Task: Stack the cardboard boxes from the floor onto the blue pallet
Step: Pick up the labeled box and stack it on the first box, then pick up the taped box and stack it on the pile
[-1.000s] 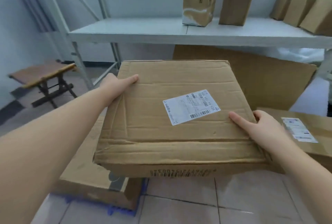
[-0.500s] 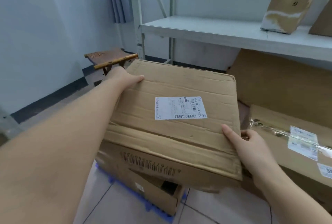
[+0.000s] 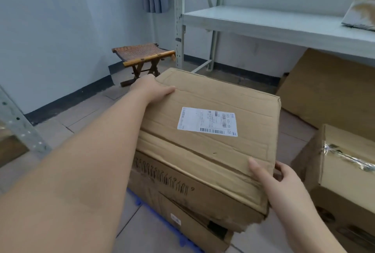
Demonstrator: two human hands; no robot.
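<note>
Cardboard box [image 3: 205, 141] with white label [image 3: 207, 121] sits on lower box [image 3: 194, 224] on blue pallet [image 3: 162, 222]. Left hand [image 3: 151, 88] grips far-left corner, right hand [image 3: 272, 175] grips near-right corner, thumb on top. Another box [image 3: 345, 181] right, stool [image 3: 143, 57] far left.

Centre frame: top box [image 3: 207, 131] on lower box [image 3: 182, 216] on pallet [image 3: 162, 222]; stool [image 3: 143, 54] upper left; shelf [image 3: 274, 23] upper right.
</note>
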